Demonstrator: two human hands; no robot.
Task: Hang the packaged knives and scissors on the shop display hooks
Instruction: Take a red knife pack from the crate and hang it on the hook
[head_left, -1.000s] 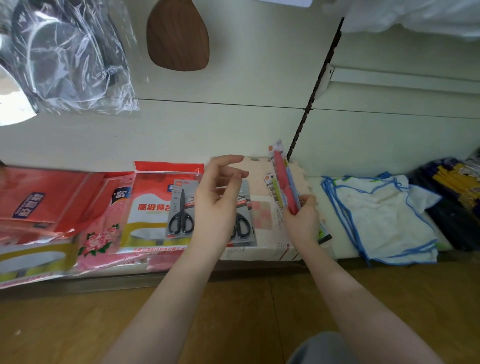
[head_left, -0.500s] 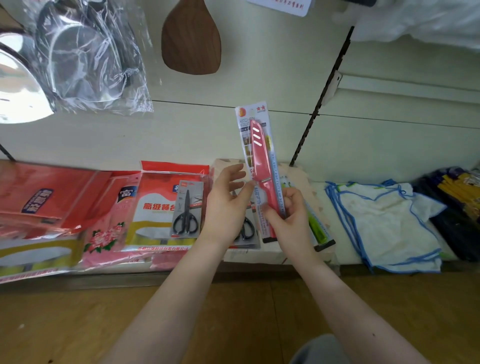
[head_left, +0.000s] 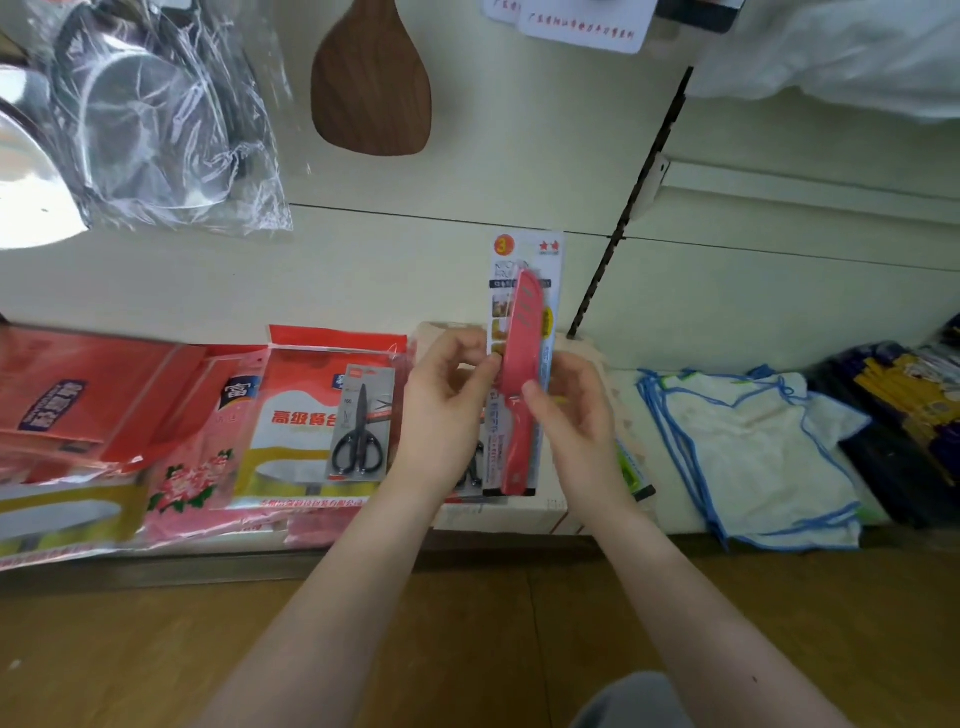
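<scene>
A packaged red knife (head_left: 522, 358) on a tall card stands upright in front of the cream wall panel. My right hand (head_left: 576, 410) grips it at the handle from the right. My left hand (head_left: 447, 400) pinches the card's left edge. A packaged pair of black scissors (head_left: 359, 431) lies flat on the red bags on the low shelf, left of my left hand. A second scissors pack (head_left: 470, 473) is mostly hidden behind my left wrist. A green packaged item (head_left: 631, 467) peeks out behind my right wrist.
Red and pink bagged goods (head_left: 156, 415) fill the shelf's left side. White cloths with blue trim (head_left: 753, 452) lie to the right. A wooden spatula (head_left: 371, 83) and bagged metal ware (head_left: 145, 114) hang on the wall. A black slotted upright (head_left: 631, 202) runs diagonally.
The knife pack went from edge-on low by the shelf to upright and facing me. My left hand came off the scissors area and took hold of the card's left edge.
</scene>
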